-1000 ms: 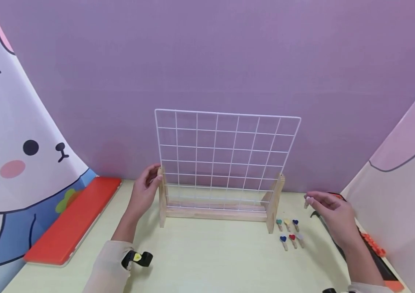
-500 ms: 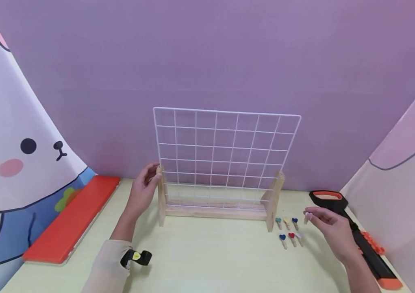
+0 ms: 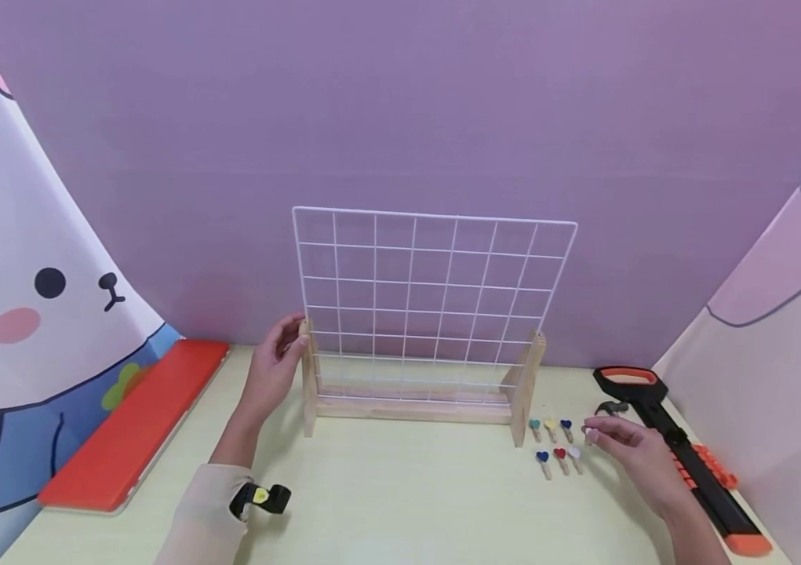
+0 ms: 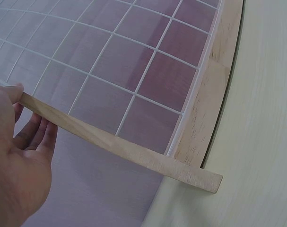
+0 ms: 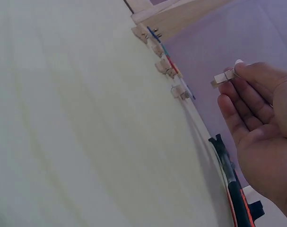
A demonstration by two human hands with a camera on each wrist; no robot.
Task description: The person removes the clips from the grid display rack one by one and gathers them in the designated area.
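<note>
My left hand [image 3: 273, 373] grips the upper end of the left wooden post [image 4: 119, 143] of a stand, thumb on one side and fingers on the other. This wooden stand [image 3: 414, 410] holds a white wire grid [image 3: 435, 216] upright. My right hand [image 3: 636, 459] pinches a small wooden clothespin [image 5: 223, 77] with a pale heart on it, held above the table. Just left of that hand lie several heart clothespins in two rows, among them a blue one [image 3: 543, 455], a red one [image 3: 559, 453] and a teal one [image 3: 535, 424].
A long red case [image 3: 139, 428] lies along the left side of the table. At the right edge is a long black and orange tool [image 3: 714, 490] with a looped handle, and a dark hooked metal piece [image 3: 612, 408] beside it. A purple backdrop [image 3: 435, 102] stands behind the grid.
My right hand has come down toward the table with the clothespin, nearer the rows, uncovering the looped handle. The left hand keeps its hold on the post.
</note>
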